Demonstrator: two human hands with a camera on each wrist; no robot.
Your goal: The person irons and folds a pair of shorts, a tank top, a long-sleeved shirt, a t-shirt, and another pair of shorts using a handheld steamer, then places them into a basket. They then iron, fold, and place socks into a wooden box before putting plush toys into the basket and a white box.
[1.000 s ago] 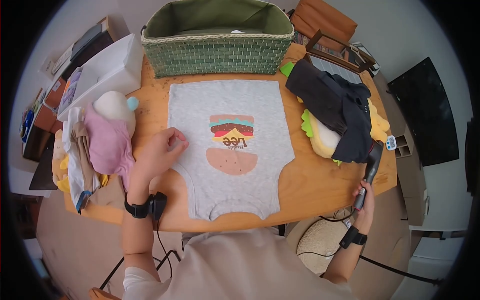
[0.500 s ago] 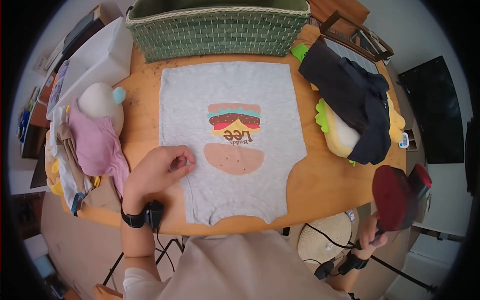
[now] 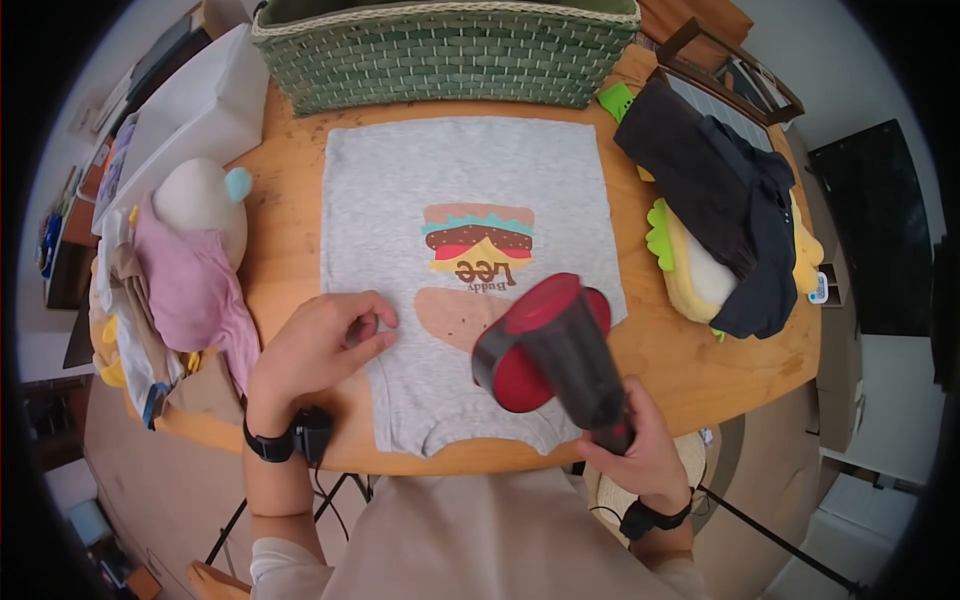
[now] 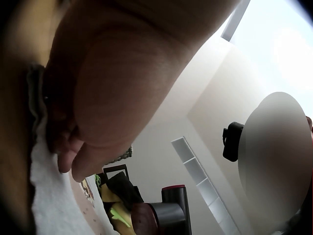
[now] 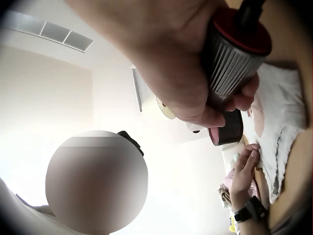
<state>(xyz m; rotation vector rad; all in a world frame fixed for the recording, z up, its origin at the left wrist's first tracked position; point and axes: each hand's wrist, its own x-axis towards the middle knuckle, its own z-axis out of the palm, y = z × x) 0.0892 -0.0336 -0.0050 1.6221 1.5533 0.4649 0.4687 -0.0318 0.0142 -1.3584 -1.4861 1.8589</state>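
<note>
A pale grey sleeveless shirt [image 3: 400, 170] with a burger print lies flat on the wooden table, its neckline toward the person. In my right hand [image 3: 645, 450] I grip the handle of a black-and-red corded appliance [image 3: 570, 370], shaped like a hair dryer. Its round red-faced head hangs over the lower right of the shirt, hiding part of the print. In the right wrist view, the ribbed grey handle [image 5: 230, 73] shows inside my curled fingers. Loosely curled, my left hand [image 3: 320, 345] rests by the shirt's left armhole, fingertips at the fabric's edge.
A green woven basket [image 3: 440, 65] stands at the back of the table [image 3: 700, 375], with a white bin [image 3: 185, 110] on its left. Dark clothing [image 3: 690, 180] drapes over plush toys at the right. Pink cloth [image 3: 180, 270] and folded garments pile up at the left.
My right hand has swung the appliance up from the table's right side and leftward over the shirt. The left hand stays nearly in place; the view has shifted down and closer.
</note>
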